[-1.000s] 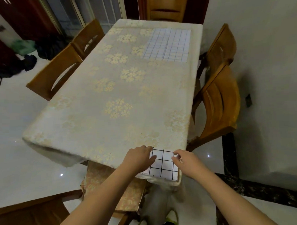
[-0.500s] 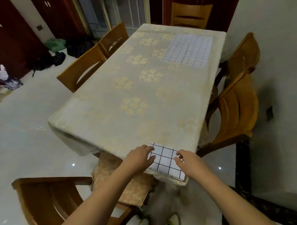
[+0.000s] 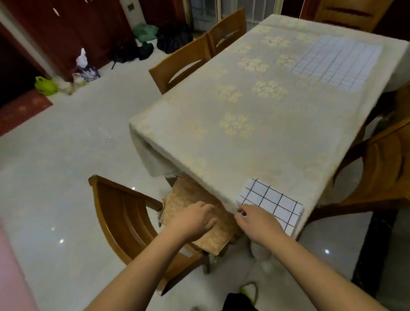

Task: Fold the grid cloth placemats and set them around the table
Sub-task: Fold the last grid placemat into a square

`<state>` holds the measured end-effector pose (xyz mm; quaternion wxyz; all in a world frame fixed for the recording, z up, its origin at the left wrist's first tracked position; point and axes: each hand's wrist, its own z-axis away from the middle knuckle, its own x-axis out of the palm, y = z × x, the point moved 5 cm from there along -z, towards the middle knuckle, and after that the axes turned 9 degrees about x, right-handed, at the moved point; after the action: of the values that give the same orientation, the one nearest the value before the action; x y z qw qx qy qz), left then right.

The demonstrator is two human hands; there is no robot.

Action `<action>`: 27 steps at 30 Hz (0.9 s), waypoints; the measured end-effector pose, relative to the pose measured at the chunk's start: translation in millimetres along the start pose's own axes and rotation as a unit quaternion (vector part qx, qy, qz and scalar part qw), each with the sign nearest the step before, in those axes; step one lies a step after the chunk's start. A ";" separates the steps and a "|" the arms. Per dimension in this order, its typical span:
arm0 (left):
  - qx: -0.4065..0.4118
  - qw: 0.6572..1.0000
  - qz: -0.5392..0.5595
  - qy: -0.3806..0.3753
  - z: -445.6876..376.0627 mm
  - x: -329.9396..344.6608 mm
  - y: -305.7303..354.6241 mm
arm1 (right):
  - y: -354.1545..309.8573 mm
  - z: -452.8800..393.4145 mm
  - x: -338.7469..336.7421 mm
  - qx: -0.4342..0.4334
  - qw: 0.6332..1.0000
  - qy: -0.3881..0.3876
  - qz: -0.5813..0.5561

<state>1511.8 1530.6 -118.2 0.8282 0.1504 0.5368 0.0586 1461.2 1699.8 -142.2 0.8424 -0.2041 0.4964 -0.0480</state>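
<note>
- Folded grid placemat lay flat at the near right corner of the bench, its near edge at the bench's near edge.
- It was white with a black grid and showed as a small thick rectangle.
- A second grid placemat, larger and spread out flat, lay at the far right corner of the bench, well apart from the folded one.
- The right hand was at the near left corner of the folded grid placemat, with its fingers curled; fingertips seemed to touch the cloth's edge, though I could not tell whether they pinched it.
- The left hand was off the bench, just left of the right hand, over the cushioned seat of the near chair; its fingers were bent and I could not tell whether they held anything.
- The two hands were close together but not touching.
- The bench was covered by a pale tablecloth with yellow flower prints, hanging over the near left corner.
- Wooden chairs stood along the bench's left edge and right edge, and another at the far end.
- Bags lay on the glossy white floor by the dark red doors.
</note>
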 end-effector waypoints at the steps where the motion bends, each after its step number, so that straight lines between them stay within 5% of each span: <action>1: -0.005 1.000 0.008 0.002 9.7 0.7 -6.5 | -8.1 2.5 4.0 -0.009 1.000 -0.002 0.010; 18: -0.112 0.985 0.061 0.114 234.8 15.8 -107.1 | -195.2 109.8 93.1 -0.137 0.990 0.000 0.041; 27: -0.185 0.974 0.081 0.102 340.7 49.3 -177.8 | -298.1 159.2 157.7 -0.258 0.965 -0.026 0.050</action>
<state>1829.8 1311.3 -87.7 0.7748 0.0304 0.5846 0.2387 1713.0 1430.4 -86.8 0.7751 -0.3905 0.4797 0.1287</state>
